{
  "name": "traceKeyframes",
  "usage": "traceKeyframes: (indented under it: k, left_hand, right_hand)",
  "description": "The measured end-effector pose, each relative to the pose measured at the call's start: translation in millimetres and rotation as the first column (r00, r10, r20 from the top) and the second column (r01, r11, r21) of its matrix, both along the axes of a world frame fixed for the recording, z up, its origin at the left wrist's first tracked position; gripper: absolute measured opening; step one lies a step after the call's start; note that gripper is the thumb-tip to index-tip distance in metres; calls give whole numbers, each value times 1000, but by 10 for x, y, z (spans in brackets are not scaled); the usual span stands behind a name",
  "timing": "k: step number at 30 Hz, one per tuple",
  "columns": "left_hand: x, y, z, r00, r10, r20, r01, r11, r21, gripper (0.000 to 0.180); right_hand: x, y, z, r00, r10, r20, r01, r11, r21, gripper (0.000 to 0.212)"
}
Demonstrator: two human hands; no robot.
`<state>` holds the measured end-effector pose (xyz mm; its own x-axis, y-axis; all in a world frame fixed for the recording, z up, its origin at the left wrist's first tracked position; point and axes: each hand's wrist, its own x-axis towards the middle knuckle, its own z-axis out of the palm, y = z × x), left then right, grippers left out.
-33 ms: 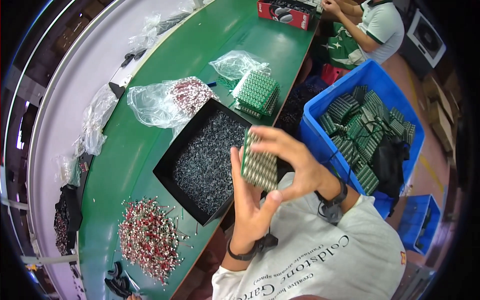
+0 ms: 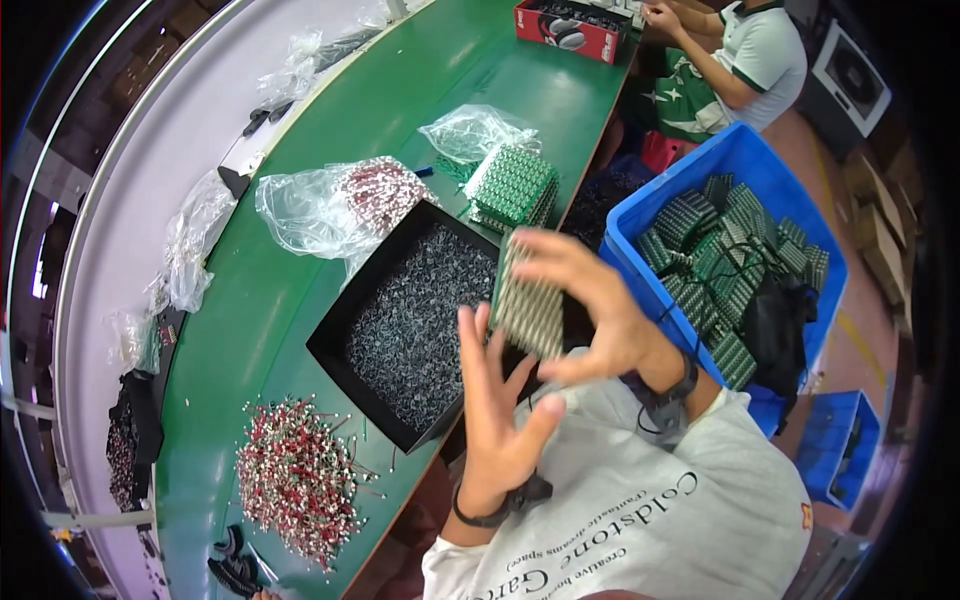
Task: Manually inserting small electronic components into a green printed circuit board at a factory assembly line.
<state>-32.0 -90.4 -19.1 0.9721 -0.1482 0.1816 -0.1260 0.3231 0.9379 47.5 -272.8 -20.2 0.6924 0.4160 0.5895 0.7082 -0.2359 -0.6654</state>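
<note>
In front of my body, my right hand (image 2: 605, 310) grips a circuit board panel (image 2: 530, 308), or a thin stack of them, fingers over its upper edge and thumb at its lower end. The panel is green at the edge with rows of pale metallic parts, tilted and slightly blurred. My left hand (image 2: 500, 425) is just below and left of it, palm up, fingers spread, holding nothing; its fingertips are close to the panel's lower left edge, and whether they touch it I cannot tell. Left of both hands lies a black box (image 2: 340, 340) full of small dark parts.
On the green table (image 2: 210, 390) are a heap of red and white wired parts (image 2: 300, 475), a plastic bag (image 2: 310, 215) of similar parts, and stacked green panels (image 2: 510, 185). A blue bin (image 2: 635, 225) of panels stands right. Another person (image 2: 745, 60) sits at the far right.
My left hand has dropped away from the panel and its fingers have spread. The panel, in my right hand, has shifted slightly to the right.
</note>
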Motion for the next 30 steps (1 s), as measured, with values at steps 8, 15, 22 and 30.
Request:
traceKeyframes:
  k: [8,15,22,30]
  left_hand:
    - [-532,518,-158,980,114,166,-134,984,116,58]
    - [-571,605,-282,982,103,158,-125,983,138,52]
    - [-493,553,-203,971,171,168,-188,978,87,45]
    - [-421,690,-382,931,192,311,-235,966,109,42]
  right_hand:
    - [1084,-125,-40,920,-360,153,391,848,-356,72]
    - [1265,-147,-26,959,72,-273,-8,973,229,72]
    - [1055,-57,99,482,811,-332,-43,401,915,74]
    - [1089,-95,-84,758,468,-454,-103,773,626,71]
